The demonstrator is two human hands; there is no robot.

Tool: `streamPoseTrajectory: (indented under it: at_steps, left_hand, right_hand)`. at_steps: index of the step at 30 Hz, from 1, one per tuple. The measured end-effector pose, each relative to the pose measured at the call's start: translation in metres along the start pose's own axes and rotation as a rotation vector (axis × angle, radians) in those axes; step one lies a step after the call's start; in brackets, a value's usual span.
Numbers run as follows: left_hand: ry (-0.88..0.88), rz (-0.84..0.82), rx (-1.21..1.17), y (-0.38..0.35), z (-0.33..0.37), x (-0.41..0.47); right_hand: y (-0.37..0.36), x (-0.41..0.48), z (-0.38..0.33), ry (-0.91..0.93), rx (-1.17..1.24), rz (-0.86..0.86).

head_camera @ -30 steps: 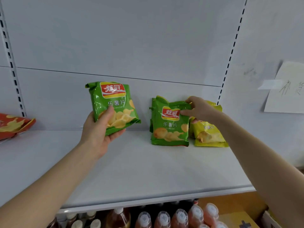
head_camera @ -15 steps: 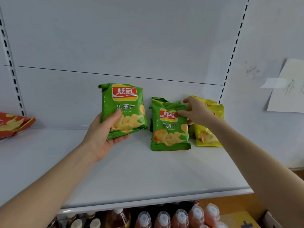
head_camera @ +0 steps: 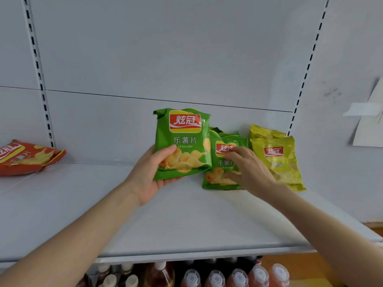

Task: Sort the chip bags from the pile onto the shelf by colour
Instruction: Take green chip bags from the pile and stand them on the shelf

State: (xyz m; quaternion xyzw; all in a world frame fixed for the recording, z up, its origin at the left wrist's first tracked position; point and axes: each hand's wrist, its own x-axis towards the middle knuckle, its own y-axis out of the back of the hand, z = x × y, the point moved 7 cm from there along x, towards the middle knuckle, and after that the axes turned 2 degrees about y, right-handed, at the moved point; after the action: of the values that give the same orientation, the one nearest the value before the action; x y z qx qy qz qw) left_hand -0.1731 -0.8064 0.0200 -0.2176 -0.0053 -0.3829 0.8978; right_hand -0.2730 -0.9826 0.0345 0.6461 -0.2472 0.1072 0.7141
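**A:** What does the held bag look like?

**B:** The green chip bag is glossy. It has a red and yellow logo panel at the top, white characters beneath, and pale crisps printed across the lower half. The person's left hand clasps its bottom left corner, thumb across the front and fingers behind. The bag is upright over the white shelf, its right edge overlapping the second green bag.

**A:** And that one?

**B:** It stands on the shelf against the back panel. The right hand lies on its front, fingers fairly straight and spread, clasping nothing.

**A:** How many of each colour?

**B:** Two green for certain. A crumpled green edge shows behind the standing one, and whether that is a third cannot be told. Two yellow bags stand just right of the green, one behind the other. One orange-red bag lies flat, well apart at the far left. Under the shelf, bottles with pale caps stand in a row. A paper sheet is taped to the wall on the right.
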Motion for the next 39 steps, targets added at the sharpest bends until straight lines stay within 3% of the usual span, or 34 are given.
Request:
streamPoseTrajectory:
  at_steps: [5,8,10,12,15,20,24,27,30,39]
  left_hand:
    - [0.002,-0.091,0.068,-0.014,0.004,-0.003]
    - [0.025,-0.143,0.084,-0.033,0.000,-0.004]
    - [0.022,-0.158,0.090,-0.045,0.002,-0.004]
    - [-0.029,-0.124,0.099,-0.050,0.012,-0.001]
    - [-0.141,0.006,0.122,-0.044,0.025,0.008]
    - [-0.234,0.094,0.378,-0.050,0.010,0.014]
    - [-0.078,0.098,0.814,-0.044,-0.028,0.018]
    - [-0.087,-0.043,1.056,-0.056,-0.052,0.015]
    - [-0.103,-0.133,1.081,-0.066,-0.063,0.022]
    - [-0.139,-0.068,1.061,-0.062,-0.061,0.045]
  right_hand:
    - [0.052,0.001,0.009,-0.202,0.601,0.260]
    - [0.065,0.003,-0.011,-0.200,0.967,0.155]
    - [0.067,0.001,-0.019,-0.175,1.029,0.136]
    - [0.070,-0.004,-0.017,-0.176,1.031,0.151]
    - [0.065,-0.014,-0.007,-0.208,1.010,0.035]
    - [0.046,-0.028,0.011,-0.272,1.017,-0.008]
    - [0.017,-0.038,0.027,-0.334,0.842,-0.002]
    - [0.008,-0.038,0.033,-0.319,0.605,0.015]
    - [0.003,-0.033,0.033,-0.327,0.615,0.022]
    - [0.002,-0.014,0.038,-0.289,0.532,0.014]
